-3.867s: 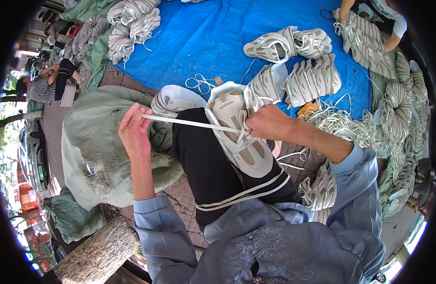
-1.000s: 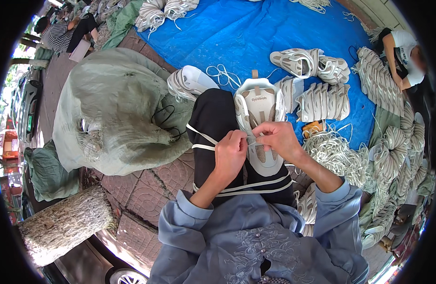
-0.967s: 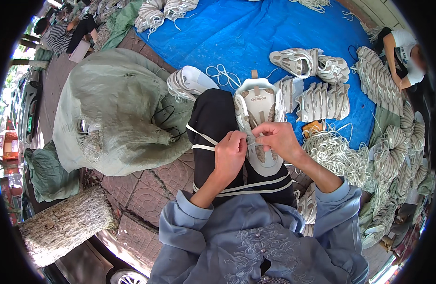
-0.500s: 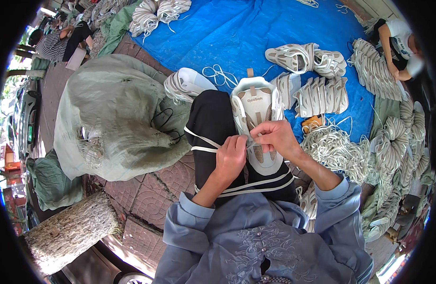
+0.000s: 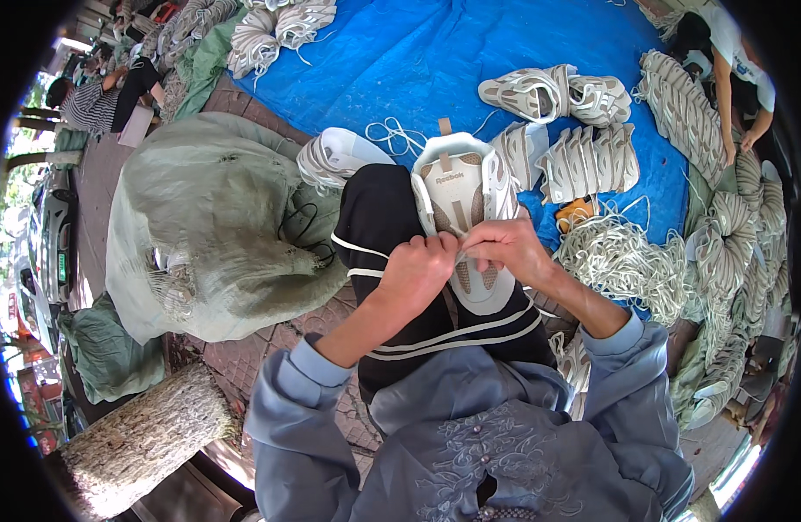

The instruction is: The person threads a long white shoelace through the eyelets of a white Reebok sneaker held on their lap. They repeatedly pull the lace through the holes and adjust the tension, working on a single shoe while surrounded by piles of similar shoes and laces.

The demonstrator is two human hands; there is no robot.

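Observation:
On my lap, across black trousers, lies a white and beige shoe upper [image 5: 457, 196] with its toe toward me. A flat white shoelace [image 5: 364, 272] runs over my left thigh toward my left hand [image 5: 420, 268], and more of it crosses my lap. My left hand is closed, pinching the lace at the shoe's lacing edge. My right hand [image 5: 506, 247] is closed too, its fingertips meeting the left ones over the front of the shoe at a whitish lace end. The exact grip is partly hidden by the fingers.
A blue tarp [image 5: 392, 61] carries rows of nested shoe uppers [image 5: 589, 165]. Right of my knees is a heap of white laces [image 5: 626, 265]. A big grey-green sack [image 5: 209, 235] stands left, near a stone post [image 5: 148, 435]. A co-worker [image 5: 735, 74] is at far right.
My left hand has moved up and right, closing against the right fingertips. The lace has shifted on my left thigh. The co-worker's hands at right have moved apart.

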